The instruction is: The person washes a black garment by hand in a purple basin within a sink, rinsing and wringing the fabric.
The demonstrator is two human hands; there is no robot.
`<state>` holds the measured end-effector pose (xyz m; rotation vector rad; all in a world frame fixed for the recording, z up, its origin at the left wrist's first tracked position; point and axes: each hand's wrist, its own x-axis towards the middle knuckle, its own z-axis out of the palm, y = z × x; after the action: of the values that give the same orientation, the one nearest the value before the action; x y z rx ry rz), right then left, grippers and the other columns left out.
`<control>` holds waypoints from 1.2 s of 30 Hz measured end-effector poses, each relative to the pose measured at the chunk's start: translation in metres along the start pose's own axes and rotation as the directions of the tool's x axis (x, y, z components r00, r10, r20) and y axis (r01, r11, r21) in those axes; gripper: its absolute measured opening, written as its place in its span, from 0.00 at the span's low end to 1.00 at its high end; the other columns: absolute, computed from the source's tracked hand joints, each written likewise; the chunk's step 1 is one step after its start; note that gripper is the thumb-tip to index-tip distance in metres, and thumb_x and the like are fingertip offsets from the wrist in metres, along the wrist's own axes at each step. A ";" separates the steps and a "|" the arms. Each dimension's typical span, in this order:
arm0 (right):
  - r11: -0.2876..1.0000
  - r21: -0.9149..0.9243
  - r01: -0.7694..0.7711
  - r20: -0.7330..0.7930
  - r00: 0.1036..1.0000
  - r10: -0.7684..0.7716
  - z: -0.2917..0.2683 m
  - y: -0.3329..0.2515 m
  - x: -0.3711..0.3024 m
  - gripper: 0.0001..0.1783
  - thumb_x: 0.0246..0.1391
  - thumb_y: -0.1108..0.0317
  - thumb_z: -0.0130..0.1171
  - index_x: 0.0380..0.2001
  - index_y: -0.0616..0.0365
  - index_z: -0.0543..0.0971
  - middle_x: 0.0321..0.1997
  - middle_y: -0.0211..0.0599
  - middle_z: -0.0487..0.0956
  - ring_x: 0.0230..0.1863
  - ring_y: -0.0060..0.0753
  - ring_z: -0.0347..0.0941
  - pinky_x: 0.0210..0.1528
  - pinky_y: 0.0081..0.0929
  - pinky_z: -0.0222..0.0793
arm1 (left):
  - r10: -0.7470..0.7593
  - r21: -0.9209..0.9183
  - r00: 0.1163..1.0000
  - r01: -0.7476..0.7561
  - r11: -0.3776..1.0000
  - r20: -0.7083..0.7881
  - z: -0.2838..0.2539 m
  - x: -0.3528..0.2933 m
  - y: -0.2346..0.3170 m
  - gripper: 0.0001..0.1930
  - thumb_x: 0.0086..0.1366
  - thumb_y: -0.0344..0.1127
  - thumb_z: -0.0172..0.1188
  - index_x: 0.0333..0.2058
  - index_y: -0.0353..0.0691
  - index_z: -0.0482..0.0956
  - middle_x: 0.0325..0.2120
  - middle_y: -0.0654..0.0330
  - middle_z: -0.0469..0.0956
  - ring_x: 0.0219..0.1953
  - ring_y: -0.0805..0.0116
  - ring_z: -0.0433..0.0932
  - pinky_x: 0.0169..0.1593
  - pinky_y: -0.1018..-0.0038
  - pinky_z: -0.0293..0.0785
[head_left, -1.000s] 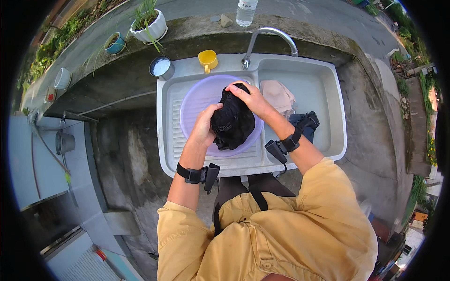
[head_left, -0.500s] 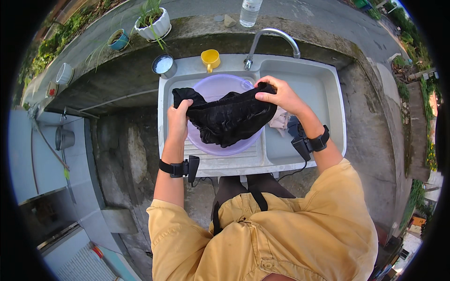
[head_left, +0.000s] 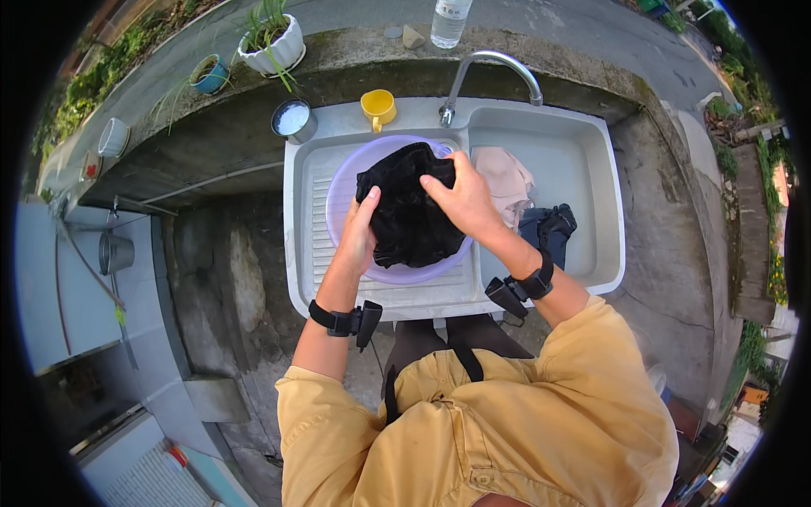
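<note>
A black cloth garment [head_left: 410,211], bunched together, is held over a light purple basin [head_left: 340,198]. My left hand [head_left: 363,226] grips its left edge with the thumb on top. At the upper right edge, my right hand [head_left: 460,196] pinches the fabric between thumb and fingers. The basin stands on the ribbed drainboard side of a grey-white sink [head_left: 389,297], and the garment hides most of what is inside it. In the sink's right bowl lie a pale pink cloth [head_left: 504,179] and a dark blue-grey cloth [head_left: 541,228], close to my right forearm.
Along the sink's back edge are a metal cup with white contents [head_left: 294,120], a yellow mug [head_left: 378,106] and a curved metal faucet [head_left: 494,57]. Behind, a ledge carries a water bottle [head_left: 449,24], a stone [head_left: 412,37] and potted plants [head_left: 272,46].
My hands have come closer together, bunching the black garment that was stretched wide between them. My right hand has moved left, uncovering the pink and dark cloths.
</note>
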<state>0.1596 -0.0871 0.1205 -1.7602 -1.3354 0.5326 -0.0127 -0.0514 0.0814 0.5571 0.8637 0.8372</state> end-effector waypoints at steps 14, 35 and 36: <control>0.897 0.440 -0.050 0.268 0.960 -0.078 0.043 0.024 0.010 0.14 0.48 0.67 0.59 0.39 0.58 0.74 0.41 0.36 0.74 0.42 0.31 0.70 0.48 0.23 0.64 | -0.218 -0.269 0.976 0.211 0.940 0.007 -0.018 0.014 0.003 0.23 0.58 0.42 0.51 0.51 0.39 0.67 0.39 0.56 0.75 0.42 0.63 0.75 0.48 0.70 0.71; 0.998 0.052 0.043 0.020 0.999 -0.044 0.078 0.031 -0.004 0.15 0.47 0.58 0.56 0.22 0.61 0.77 0.19 0.51 0.74 0.24 0.54 0.72 0.28 0.39 0.67 | -0.095 -0.158 0.962 0.056 0.986 -0.256 0.019 0.023 -0.036 0.14 0.59 0.45 0.52 0.33 0.39 0.74 0.29 0.62 0.74 0.33 0.71 0.73 0.38 0.73 0.70; 0.997 -0.051 0.054 0.039 0.998 -0.052 0.070 0.032 0.009 0.17 0.48 0.55 0.54 0.26 0.60 0.77 0.21 0.49 0.75 0.24 0.53 0.73 0.27 0.40 0.67 | -0.067 -0.158 0.953 0.020 0.987 -0.297 0.020 0.025 -0.027 0.16 0.60 0.46 0.51 0.36 0.38 0.74 0.32 0.60 0.75 0.36 0.70 0.73 0.42 0.72 0.69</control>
<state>0.1288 -0.0557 0.0567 -1.7592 -1.4293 0.5082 0.0241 -0.0484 0.0620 0.2762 1.0750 0.9543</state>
